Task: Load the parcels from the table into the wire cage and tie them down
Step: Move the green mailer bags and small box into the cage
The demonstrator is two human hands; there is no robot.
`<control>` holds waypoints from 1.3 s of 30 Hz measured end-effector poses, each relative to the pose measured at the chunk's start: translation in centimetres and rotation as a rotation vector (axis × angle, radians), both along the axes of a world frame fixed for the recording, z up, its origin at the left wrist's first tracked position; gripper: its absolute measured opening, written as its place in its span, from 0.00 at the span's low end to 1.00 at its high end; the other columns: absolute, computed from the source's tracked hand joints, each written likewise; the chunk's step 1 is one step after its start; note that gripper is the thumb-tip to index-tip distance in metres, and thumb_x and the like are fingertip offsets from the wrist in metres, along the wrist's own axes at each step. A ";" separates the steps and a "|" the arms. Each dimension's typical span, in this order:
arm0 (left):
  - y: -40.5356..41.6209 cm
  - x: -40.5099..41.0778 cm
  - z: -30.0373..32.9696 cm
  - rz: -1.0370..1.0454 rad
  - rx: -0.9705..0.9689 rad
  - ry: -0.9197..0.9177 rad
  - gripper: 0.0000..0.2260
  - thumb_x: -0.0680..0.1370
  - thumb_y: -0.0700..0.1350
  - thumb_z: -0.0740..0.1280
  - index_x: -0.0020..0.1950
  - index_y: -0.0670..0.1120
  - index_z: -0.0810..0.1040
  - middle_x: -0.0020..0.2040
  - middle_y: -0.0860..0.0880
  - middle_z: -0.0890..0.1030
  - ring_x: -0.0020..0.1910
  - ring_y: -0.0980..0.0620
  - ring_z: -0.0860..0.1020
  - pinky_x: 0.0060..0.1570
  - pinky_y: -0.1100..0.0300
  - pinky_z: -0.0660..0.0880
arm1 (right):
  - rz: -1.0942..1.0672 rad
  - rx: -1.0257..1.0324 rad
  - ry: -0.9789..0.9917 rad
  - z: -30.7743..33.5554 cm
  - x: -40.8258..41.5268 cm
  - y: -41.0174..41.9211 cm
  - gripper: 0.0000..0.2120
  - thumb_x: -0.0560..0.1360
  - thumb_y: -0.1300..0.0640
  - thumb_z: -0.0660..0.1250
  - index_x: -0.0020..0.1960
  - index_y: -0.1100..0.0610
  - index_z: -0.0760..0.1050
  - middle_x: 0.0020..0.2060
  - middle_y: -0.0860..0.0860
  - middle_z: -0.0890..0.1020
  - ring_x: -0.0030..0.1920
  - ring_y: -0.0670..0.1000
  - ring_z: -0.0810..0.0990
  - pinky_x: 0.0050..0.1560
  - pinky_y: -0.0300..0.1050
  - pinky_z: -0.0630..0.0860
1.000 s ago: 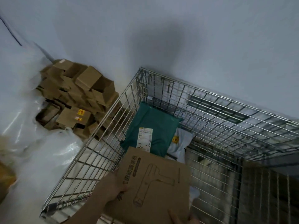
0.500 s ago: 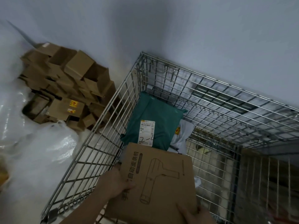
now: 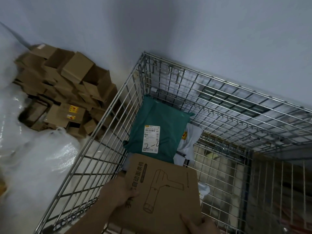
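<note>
Holding a flat cardboard box (image 3: 162, 191) over the open top of the wire cage (image 3: 219, 102), the person had both hands on it. A second before, only the tips of the right hand showed at the bottom edge; now more of it could be seen, and the box sat a little closer to the person. The box looked like it was on its way down into the cage, but it had not been let go yet. The left hand (image 3: 118, 193) gripped the left edge, with the thumb pressed flat on the printed top and the other fingers hidden under the box. The right hand (image 3: 199, 225) held the near right corner, thumb on top too. Down inside the cage lay a green bag (image 3: 162, 119) with a white label, and a white bag (image 3: 190, 141) was just beside it. A pile of small brown boxes (image 3: 64, 92) sat outside the cage by the wall. No rope for tying showed.
</note>
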State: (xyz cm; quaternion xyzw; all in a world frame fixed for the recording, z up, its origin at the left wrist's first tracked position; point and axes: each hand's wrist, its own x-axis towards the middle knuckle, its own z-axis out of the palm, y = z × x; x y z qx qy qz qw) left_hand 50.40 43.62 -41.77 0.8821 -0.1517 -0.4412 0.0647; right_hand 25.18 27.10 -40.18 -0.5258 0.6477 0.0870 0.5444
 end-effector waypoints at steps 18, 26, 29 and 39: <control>1.8 1.5 -5.6 0.254 -0.145 -0.008 0.24 0.77 0.47 0.73 0.68 0.43 0.69 0.61 0.46 0.81 0.59 0.45 0.80 0.59 0.49 0.77 | 0.085 0.001 0.065 -7.7 3.2 2.8 0.38 0.62 0.53 0.84 0.66 0.63 0.74 0.56 0.59 0.84 0.56 0.58 0.82 0.51 0.43 0.74; 3.4 2.4 -10.8 0.276 -0.057 -0.013 0.18 0.77 0.44 0.73 0.61 0.47 0.67 0.58 0.46 0.79 0.52 0.48 0.79 0.54 0.52 0.77 | 0.223 -0.050 0.004 -14.1 4.7 4.4 0.51 0.64 0.56 0.83 0.79 0.57 0.58 0.72 0.56 0.73 0.69 0.59 0.73 0.69 0.52 0.69; 3.9 2.5 -11.9 0.254 -0.014 -0.011 0.18 0.77 0.45 0.72 0.58 0.48 0.65 0.57 0.47 0.78 0.46 0.52 0.74 0.49 0.56 0.74 | 0.262 -0.055 0.031 -15.4 4.4 5.4 0.51 0.65 0.55 0.83 0.79 0.57 0.58 0.72 0.56 0.72 0.70 0.60 0.72 0.70 0.51 0.68; 3.5 3.2 -11.5 -0.075 0.238 -0.144 0.21 0.80 0.54 0.65 0.66 0.42 0.66 0.58 0.45 0.79 0.57 0.46 0.80 0.53 0.52 0.79 | 0.378 -0.084 0.114 -17.4 4.4 5.2 0.37 0.76 0.46 0.71 0.76 0.61 0.61 0.69 0.59 0.75 0.66 0.59 0.75 0.67 0.50 0.70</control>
